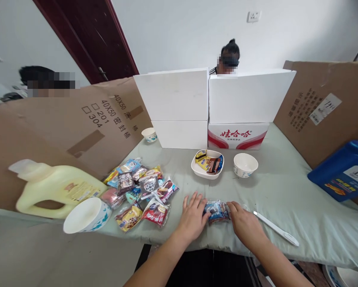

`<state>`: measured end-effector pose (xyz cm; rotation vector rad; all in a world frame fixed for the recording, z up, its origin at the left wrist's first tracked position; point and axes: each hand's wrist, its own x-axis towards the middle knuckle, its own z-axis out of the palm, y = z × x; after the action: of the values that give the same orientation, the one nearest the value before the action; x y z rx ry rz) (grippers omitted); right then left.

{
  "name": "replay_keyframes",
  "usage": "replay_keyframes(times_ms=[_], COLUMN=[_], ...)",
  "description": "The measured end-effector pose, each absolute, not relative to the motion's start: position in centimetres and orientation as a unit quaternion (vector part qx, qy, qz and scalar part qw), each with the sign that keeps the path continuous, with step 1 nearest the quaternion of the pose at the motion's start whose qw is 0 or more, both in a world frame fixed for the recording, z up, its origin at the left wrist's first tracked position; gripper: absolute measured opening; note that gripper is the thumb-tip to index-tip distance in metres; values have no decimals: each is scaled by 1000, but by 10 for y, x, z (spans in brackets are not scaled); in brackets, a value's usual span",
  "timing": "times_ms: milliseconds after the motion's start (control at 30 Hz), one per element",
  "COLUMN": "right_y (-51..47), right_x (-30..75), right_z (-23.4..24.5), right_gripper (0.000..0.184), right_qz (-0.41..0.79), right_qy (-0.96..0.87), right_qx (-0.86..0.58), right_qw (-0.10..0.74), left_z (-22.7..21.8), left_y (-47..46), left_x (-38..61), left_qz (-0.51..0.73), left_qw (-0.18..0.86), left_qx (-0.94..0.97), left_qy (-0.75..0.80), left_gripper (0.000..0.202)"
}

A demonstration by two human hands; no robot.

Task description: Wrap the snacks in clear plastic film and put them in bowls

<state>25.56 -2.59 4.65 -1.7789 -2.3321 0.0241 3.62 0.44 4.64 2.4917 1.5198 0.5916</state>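
Note:
A blue snack packet (217,212) in clear plastic lies flat on the cloth near the table's front edge, between my two hands. My left hand (193,217) rests with its fingers stretched out and a little spread, its thumb touching the packet's left end. On the other end, my right hand (245,224) has its fingers closed on the wrapper. A slim white folded-looking tool (276,228), perhaps a knife, lies just right of my right hand. Beyond the packet stands a white square bowl (199,172) with a few wrapped snacks (208,161) in it.
A pile of wrapped snacks (149,185) lies left, beside a paper bowl (87,215) and a pale yellow jug (56,187). Another paper bowl (245,165) stands right of centre. White boxes (181,99), cardboard panels (325,115) and a blue bottle (341,171) border the table. Two people sit beyond.

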Motion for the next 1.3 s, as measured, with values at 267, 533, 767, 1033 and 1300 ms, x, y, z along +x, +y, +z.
replay_keyframes(times_ms=[267,533,767,1033,1300], right_y=[-42,-13,-30,-10,-18], right_x=[242,245,261,244,255], right_z=[77,61,59,60,23], right_gripper=[25,45,30,75,68], right_qz=[2,57,79,134,253], right_qy=[-848,-825,-764,-819,-802], right_qx=[-458,-555,-639,-549,-508], right_qw=[265,93,39,102,186], left_z=[62,72,77,89,68], left_y=[33,31,-11,3,8], left_x=[37,48,53,61,74], left_qz=[223,240,66,-2,157], left_qw=[158,90,178,209,302], left_qx=[780,784,790,783,834], left_qy=[563,565,583,586,433], left_gripper=[23,18,20,49,53])
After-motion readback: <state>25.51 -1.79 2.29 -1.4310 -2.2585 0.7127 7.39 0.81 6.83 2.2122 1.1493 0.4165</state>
